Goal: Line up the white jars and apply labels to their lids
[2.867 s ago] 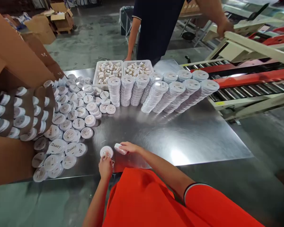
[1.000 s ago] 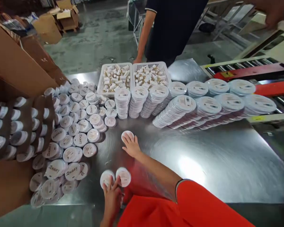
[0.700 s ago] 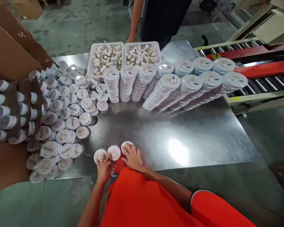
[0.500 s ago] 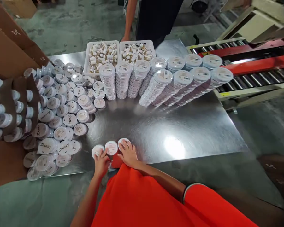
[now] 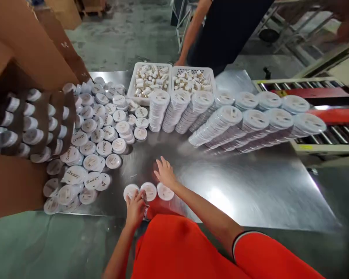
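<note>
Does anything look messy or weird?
The loose heap of round white plastic containers on the left looks jumbled, some tilted, unlike the tall stacks of similar containers. The nearest row of three containers looks neat; I see nothing plainly broken.

White glare on the metal table (image 5: 258,186); dim floor (image 5: 119,38); upper right blurred, perhaps by motion.

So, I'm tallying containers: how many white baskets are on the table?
2: the left basket beyond the loose tubs, and the right basket beside it, beyond the stacks.
</note>
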Available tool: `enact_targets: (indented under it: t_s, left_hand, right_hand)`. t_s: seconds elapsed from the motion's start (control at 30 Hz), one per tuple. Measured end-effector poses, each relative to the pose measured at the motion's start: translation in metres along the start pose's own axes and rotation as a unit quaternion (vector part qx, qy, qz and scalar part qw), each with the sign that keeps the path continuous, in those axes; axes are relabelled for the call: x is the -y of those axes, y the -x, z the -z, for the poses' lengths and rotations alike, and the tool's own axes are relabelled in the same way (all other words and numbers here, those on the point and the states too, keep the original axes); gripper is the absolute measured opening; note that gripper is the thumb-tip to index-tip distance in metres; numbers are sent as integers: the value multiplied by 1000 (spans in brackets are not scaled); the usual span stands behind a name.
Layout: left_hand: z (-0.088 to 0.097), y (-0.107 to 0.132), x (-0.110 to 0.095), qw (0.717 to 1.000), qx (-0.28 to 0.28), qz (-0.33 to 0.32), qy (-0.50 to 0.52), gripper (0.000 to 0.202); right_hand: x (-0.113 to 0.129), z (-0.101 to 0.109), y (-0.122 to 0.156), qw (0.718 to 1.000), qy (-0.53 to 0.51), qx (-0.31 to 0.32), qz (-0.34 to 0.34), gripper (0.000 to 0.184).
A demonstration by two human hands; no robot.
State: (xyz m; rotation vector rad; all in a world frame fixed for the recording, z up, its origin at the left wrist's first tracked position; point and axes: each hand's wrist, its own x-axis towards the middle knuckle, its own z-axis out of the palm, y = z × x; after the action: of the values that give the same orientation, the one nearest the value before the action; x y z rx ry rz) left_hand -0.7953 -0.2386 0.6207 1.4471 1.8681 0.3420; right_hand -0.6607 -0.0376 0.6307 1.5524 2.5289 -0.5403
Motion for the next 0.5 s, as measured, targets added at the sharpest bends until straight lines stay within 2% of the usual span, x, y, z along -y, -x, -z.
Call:
enact_targets:
  t_s: [0.1, 0.2, 0.3, 0.33, 0.4, 0.5]
  left_hand:
    - [-5, 1, 3, 999, -22, 14, 27, 24]
    - [-12, 9, 8, 995, -65, 42, 59, 20]
    - [-19, 22, 13, 988, -97, 60, 100, 21]
    - [-20, 26, 14, 985, -109, 67, 115, 23]
    - [-19, 35, 15, 976, -137, 90, 146, 27]
    - [-13, 44, 15, 961, -163, 122, 185, 31]
  right_hand:
    - [35, 10, -73, 996, 47, 8, 77, 70]
    - [61, 23, -146, 992, 79, -7, 97, 79]
    - [71, 26, -192, 991, 86, 4, 103, 80]
    - [69, 24, -196, 990, 85, 13, 108, 79]
    - [56, 14, -187, 989, 78, 22, 125, 75]
    - [14, -2, -139, 984, 61, 18, 167, 65]
